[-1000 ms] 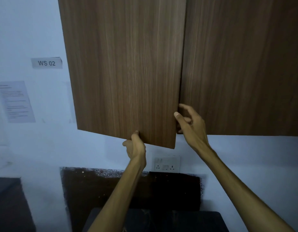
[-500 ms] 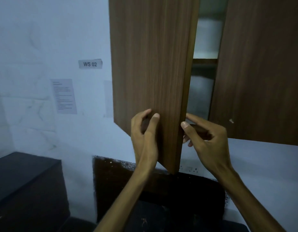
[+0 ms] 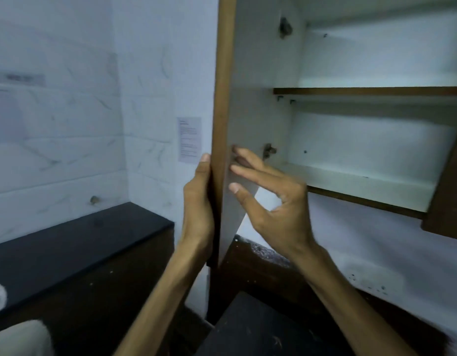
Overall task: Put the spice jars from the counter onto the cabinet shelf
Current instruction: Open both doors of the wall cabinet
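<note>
Door-opening step: left hand [image 3: 198,209] grips the cabinet door [image 3: 223,98] edge, right hand [image 3: 278,201] loose, holding nothing. Next up, fetching jars for the lower shelf [image 3: 350,181].

Two bare hands, left hand [image 3: 198,201] and right hand [image 3: 278,211], both slender, with long fingers and short, pale, rounded nails. Below the wrists, left forearm [image 3: 160,291] and right forearm [image 3: 350,304], lean and uncovered along all that shows, down to the lower edge of view. Across the back of the right hand, faint ridges of knuckle and tendon, with the fingers' outlines softened by blur.
</note>
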